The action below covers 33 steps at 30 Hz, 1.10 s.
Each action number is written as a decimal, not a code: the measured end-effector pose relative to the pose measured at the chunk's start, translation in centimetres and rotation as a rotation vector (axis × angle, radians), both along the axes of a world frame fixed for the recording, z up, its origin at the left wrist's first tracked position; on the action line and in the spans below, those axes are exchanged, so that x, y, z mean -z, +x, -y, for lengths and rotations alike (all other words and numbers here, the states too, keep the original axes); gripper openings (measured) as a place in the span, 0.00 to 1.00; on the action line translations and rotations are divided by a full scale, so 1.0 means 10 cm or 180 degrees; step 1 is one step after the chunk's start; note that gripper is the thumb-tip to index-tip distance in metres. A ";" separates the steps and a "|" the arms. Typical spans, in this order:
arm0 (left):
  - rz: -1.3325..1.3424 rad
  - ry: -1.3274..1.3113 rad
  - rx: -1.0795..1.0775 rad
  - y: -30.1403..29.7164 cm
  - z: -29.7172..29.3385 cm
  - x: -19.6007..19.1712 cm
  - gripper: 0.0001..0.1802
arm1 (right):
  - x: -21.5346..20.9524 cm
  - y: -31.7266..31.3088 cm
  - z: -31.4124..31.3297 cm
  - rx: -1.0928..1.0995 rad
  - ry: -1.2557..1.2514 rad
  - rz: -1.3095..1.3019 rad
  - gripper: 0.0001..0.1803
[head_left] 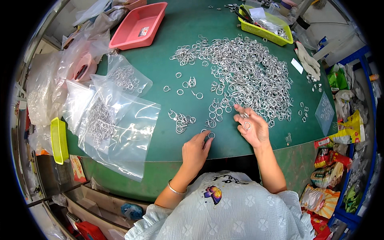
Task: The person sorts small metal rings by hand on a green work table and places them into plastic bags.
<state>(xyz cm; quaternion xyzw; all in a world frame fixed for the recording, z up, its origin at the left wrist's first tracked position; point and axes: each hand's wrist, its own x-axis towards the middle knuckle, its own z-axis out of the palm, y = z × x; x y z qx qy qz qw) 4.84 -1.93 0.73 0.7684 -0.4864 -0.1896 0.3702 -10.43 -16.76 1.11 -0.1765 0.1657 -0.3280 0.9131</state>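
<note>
Near the front edge of the green table, my left hand [194, 153] pinches a small silver metal ring [211, 135] between thumb and index fingertip. Another ring partly shows just behind those fingertips. My right hand [256, 130] is turned palm up with its fingers curled around a few metal rings [247, 126]. Behind it spreads a large heap of silver rings [252, 72], many with a small tab or loop on one side. A small cluster of rings [182, 121] lies to the left of my hands, and several single rings [180, 92] are scattered behind that cluster.
Clear plastic bags [136, 132], some with rings inside, cover the left of the table [160, 146]. A pink tray [132, 43] and a yellow-green basket [264, 34] stand at the back. A glove [308, 62] lies at right, near a shelf of packages [326, 174]. A narrow yellow basket [59, 140] stands far left.
</note>
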 end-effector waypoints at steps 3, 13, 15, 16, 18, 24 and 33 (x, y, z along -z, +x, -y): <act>0.0094 0.0078 0.0095 -0.02 0.06 0.04 0.13 | 0.05 0.04 0.09 0.0031 -0.0118 -0.0018 0.07; 0.0039 0.0077 -0.0204 0.11 0.04 0.02 0.13 | 0.19 0.34 -0.01 0.1233 -0.5487 -0.4553 0.07; -0.1757 0.0078 -0.0080 0.10 -0.01 0.03 0.13 | 0.14 0.31 -0.02 0.0721 -0.4647 -0.4013 0.06; -0.2657 0.0070 -0.0018 0.10 -0.02 0.03 0.13 | 0.10 0.28 -0.04 0.0475 -0.4229 -0.3733 0.06; -0.4809 0.0127 -0.0299 0.07 0.01 -0.03 0.16 | -0.04 0.23 -0.12 -0.0324 -0.3424 -0.2829 0.06; -0.6130 0.0104 -0.0334 -0.09 0.03 0.11 0.19 | -0.08 0.40 -0.12 0.0023 -0.4362 -0.3755 0.10; -0.5844 -0.0041 -0.0394 -0.10 -0.08 0.09 0.16 | 0.04 0.56 -0.17 -0.0058 -0.5587 -0.4380 0.05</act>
